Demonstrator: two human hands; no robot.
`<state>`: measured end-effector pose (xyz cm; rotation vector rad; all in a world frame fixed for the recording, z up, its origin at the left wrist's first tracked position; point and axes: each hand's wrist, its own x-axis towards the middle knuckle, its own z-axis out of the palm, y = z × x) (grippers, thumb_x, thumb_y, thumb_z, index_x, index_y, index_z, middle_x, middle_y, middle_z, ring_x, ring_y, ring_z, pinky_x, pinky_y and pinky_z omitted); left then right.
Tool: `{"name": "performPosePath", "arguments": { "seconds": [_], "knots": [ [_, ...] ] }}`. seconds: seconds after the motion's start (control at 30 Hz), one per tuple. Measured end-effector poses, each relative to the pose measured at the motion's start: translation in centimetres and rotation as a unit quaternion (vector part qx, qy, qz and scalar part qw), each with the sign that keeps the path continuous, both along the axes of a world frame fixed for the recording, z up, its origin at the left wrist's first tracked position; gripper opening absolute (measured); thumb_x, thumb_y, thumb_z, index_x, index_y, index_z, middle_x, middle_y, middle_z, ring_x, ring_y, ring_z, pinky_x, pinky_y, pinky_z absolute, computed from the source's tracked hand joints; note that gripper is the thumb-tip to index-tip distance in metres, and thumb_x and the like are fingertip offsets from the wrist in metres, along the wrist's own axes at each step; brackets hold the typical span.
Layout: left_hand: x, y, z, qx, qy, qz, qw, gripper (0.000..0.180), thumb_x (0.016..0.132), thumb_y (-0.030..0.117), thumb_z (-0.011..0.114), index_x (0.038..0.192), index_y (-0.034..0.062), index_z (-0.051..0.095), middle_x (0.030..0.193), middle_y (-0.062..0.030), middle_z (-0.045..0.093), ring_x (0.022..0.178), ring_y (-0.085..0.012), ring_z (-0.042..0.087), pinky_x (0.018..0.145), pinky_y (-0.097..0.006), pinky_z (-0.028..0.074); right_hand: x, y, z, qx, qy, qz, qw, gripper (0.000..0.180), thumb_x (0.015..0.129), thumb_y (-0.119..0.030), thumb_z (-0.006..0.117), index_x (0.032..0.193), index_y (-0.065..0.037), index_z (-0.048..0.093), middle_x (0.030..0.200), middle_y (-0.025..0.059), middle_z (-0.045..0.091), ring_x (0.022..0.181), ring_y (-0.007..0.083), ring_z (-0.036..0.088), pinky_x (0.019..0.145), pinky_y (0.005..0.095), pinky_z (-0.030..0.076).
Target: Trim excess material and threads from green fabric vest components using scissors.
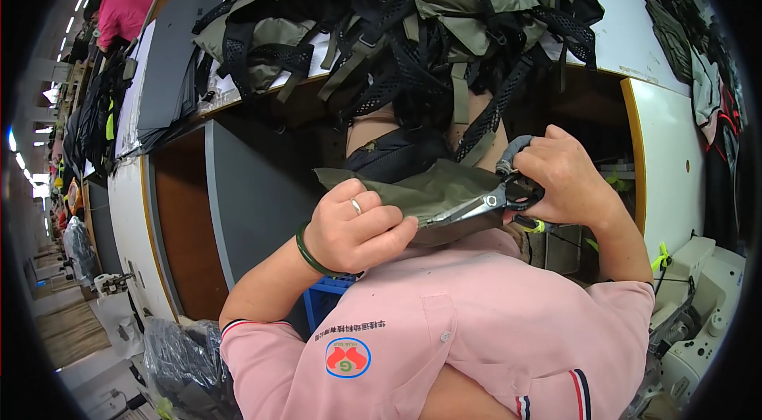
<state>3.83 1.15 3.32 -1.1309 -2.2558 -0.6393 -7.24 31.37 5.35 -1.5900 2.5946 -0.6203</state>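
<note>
At the far left, a person in a pink top (131, 13) bends away, small and partly cut off by the lens rim; the goods around them are too small to make out. Below, clear plastic wrapping (189, 360) covers a bundle whose contents cannot be told through the glare. Dark grey sheets (171, 63) lie stacked on the left end of the table (631, 47). Under it opens a brown-walled compartment (186, 237), its depth in shadow, beside a grey panel (254, 198). Part of a blue crate (321, 302) shows behind the left forearm; what it holds is hidden.

The left hand (353, 229) has its fingers closed on an olive fabric piece (432, 186), which is held above the person's lap, in front of the table. Behind it sits a black bundle (397, 154), half covered. A heap of olive cloth and black mesh straps (405, 31) spills over the table edge, its top cut off.

The right hand (563, 178) has its fingers wrapped through the handles of the scissors (490, 201), whose blades lie along the fabric; how far they are parted cannot be told. At the lower right, a pale sewing machine (702, 317) is partly cut off.
</note>
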Motion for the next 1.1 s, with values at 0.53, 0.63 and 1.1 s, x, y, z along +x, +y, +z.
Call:
{"name": "performPosePath", "arguments": {
  "seconds": [0.53,0.63,1.1],
  "knots": [
    [0.1,0.5,-0.2,0.007,0.008,0.014,1.000,0.026,0.063,0.005,0.072,0.087,0.0116,0.064,0.091,-0.0041,0.069,0.058,-0.0131,0.048,0.055,-0.028,0.035,-0.1,0.2,1.0,-0.023,0.054,-0.030,0.998,0.036,0.061,-0.022,0.084,0.071,-0.009,0.051,0.064,0.0031,0.051,0.061,0.0230,0.051,0.064,0.0353,0.036],
    [0.2,0.4,-0.1,0.007,0.007,0.018,1.000,0.026,0.063,0.005,0.073,0.086,0.0117,0.063,0.091,-0.0045,0.069,0.058,-0.0129,0.048,0.055,-0.028,0.035,0.2,0.9,1.0,-0.014,0.073,-0.048,0.996,0.034,0.060,-0.020,0.082,0.071,-0.009,0.052,0.064,0.0030,0.050,0.062,0.0220,0.051,0.064,0.0350,0.036],
    [0.1,0.7,0.0,0.005,0.036,-0.016,0.999,0.022,0.064,0.003,0.069,0.082,0.0111,0.060,0.093,-0.0032,0.069,0.056,-0.0106,0.047,0.054,-0.026,0.035,-1.1,1.2,1.6,0.040,-0.021,0.032,0.998,0.032,0.061,-0.021,0.080,0.069,-0.009,0.052,0.060,0.0059,0.051,0.059,0.0254,0.052,0.065,0.0359,0.035]
  ]
}}
